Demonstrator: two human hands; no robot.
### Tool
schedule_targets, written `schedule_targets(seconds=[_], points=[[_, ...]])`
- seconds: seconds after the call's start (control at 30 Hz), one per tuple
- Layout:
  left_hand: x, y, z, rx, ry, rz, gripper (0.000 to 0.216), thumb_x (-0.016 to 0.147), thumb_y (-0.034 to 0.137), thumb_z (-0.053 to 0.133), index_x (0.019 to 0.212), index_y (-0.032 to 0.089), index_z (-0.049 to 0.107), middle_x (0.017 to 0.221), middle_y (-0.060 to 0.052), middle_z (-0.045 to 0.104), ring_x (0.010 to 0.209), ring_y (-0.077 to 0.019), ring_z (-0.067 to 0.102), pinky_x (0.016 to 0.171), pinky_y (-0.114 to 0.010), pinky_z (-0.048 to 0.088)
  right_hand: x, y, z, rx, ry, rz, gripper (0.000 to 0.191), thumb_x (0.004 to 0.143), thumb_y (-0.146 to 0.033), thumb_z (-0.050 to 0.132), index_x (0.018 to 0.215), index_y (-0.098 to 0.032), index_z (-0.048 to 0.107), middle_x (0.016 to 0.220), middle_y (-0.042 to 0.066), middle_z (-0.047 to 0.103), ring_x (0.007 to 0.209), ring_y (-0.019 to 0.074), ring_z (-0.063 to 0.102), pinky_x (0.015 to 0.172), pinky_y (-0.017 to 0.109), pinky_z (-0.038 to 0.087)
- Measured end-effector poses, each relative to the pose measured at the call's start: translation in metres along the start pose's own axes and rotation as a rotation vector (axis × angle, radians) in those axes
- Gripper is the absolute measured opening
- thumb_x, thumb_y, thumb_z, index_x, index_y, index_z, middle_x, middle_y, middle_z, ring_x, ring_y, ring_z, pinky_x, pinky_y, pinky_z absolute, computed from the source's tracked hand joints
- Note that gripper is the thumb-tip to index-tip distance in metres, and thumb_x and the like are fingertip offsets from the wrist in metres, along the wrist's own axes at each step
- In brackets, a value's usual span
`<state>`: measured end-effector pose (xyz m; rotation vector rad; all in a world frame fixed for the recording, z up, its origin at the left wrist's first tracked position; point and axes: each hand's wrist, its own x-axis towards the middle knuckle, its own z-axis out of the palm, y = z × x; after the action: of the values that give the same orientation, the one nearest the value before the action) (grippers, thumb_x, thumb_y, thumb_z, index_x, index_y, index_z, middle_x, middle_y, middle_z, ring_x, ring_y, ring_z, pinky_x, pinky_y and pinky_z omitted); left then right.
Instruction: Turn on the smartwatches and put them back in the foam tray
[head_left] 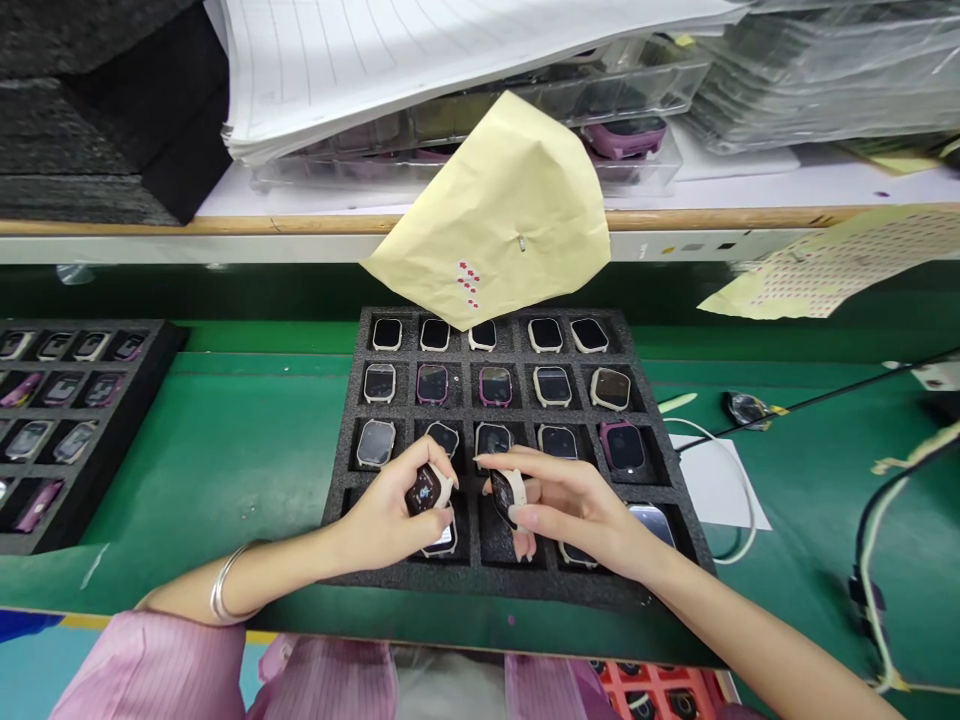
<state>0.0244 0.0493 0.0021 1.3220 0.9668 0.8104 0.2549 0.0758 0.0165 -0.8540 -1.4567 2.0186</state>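
Fingers and thumb of my left hand (401, 510) grip a smartwatch case (425, 491) with a pale frame and a lit dark screen. Between thumb and fingers, my right hand (574, 505) pinches a second pale smartwatch case (508, 494), turned partly edge-on. Both hands are over the front rows of a black foam tray (346, 425). Its compartments hold several watch cases, some pale, some purple, such as the purple-framed one (622, 446) at the right. Below my left hand a watch with a bright screen (444, 540) lies partly covered.
Another foam tray (161, 365) with watches lies at the left. A yellow paper (517, 200) hangs from the shelf over the tray's back row. Cables (870, 560) and a white paper (720, 485) are on the right. A red tray (660, 685) shows below the bench edge.
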Motion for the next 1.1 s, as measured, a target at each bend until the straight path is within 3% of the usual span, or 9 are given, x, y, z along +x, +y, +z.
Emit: schedule_targets(seconds=[0.5, 0.67, 0.9, 1.1], points=[[0.0001, -0.0006, 0.0001, 0.015, 0.049, 0.062, 0.019, 0.076, 0.010, 0.056, 0.086, 0.020, 0.044, 0.075, 0.003, 0.041, 0.067, -0.0128, 0.040, 0.064, -0.025, 0.033, 0.0017, 0.0041, -0.0037, -0.011, -0.016, -0.029, 0.046, 0.088, -0.031, 0.069, 0.131, -0.020, 0.058, 0.091, 0.005, 0.064, 0.058, 0.0125, 0.066, 0.055, 0.024, 0.056], [-0.0009, 0.0009, 0.0006, 0.051, -0.004, 0.020, 0.021, 0.074, 0.006, 0.054, 0.085, 0.021, 0.044, 0.072, 0.005, 0.041, 0.065, -0.0121, 0.039, 0.063, -0.025, 0.033, 0.0027, 0.0048, -0.0035, 0.015, -0.029, -0.025, 0.041, 0.089, -0.029, 0.068, 0.128, -0.020, 0.060, 0.087, 0.003, 0.062, 0.058, 0.0128, 0.067, 0.052, 0.023, 0.056], [0.0000, 0.0007, 0.0003, 0.017, 0.031, 0.021, 0.018, 0.079, 0.014, 0.059, 0.091, 0.020, 0.047, 0.076, 0.003, 0.043, 0.066, -0.0124, 0.041, 0.062, -0.024, 0.034, 0.0025, 0.0064, -0.0044, 0.023, -0.013, -0.033, 0.047, 0.088, -0.032, 0.069, 0.132, -0.020, 0.057, 0.095, 0.006, 0.064, 0.059, 0.0125, 0.066, 0.054, 0.024, 0.057], [-0.0009, -0.0020, -0.0009, 0.039, 0.021, 0.050, 0.021, 0.076, 0.006, 0.055, 0.087, 0.021, 0.044, 0.071, 0.005, 0.041, 0.065, -0.0125, 0.039, 0.064, -0.025, 0.033, 0.0015, 0.0056, -0.0045, 0.034, -0.025, -0.040, 0.041, 0.089, -0.028, 0.067, 0.129, -0.020, 0.060, 0.093, 0.005, 0.064, 0.059, 0.0127, 0.067, 0.054, 0.023, 0.057]])
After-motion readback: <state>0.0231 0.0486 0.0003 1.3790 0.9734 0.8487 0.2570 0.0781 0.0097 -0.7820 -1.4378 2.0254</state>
